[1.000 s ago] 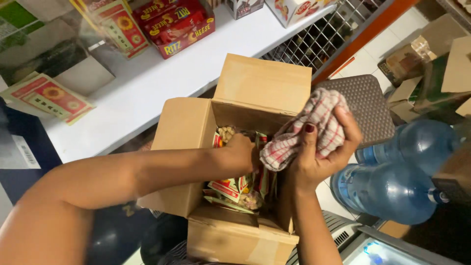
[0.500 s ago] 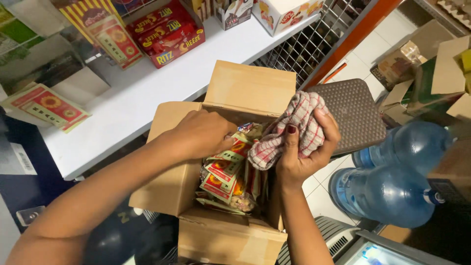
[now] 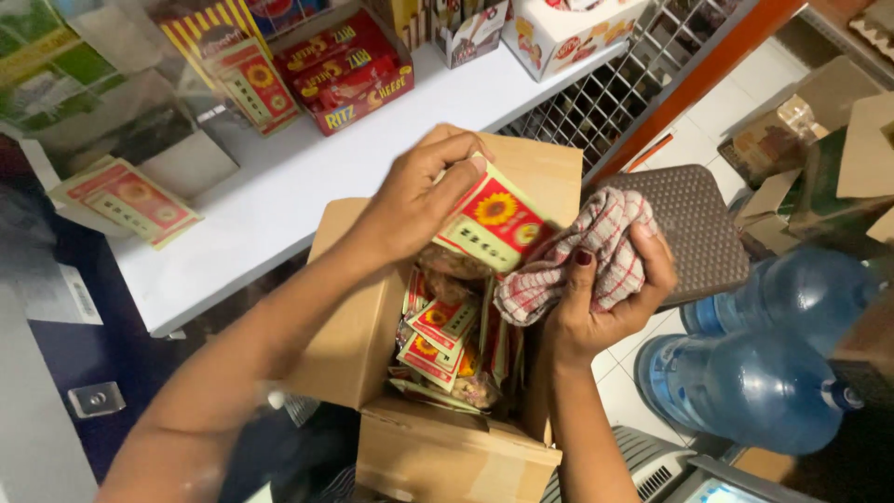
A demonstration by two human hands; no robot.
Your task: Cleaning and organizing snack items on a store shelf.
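from the head camera we see our left hand [image 3: 414,200] with fingers clamped on a sunflower-printed snack packet [image 3: 494,224], held above the open cardboard box [image 3: 358,335] of matching packets [image 3: 438,331]. our right hand [image 3: 596,298] grips a checked cloth [image 3: 582,256] just beside it, over the box's edge.
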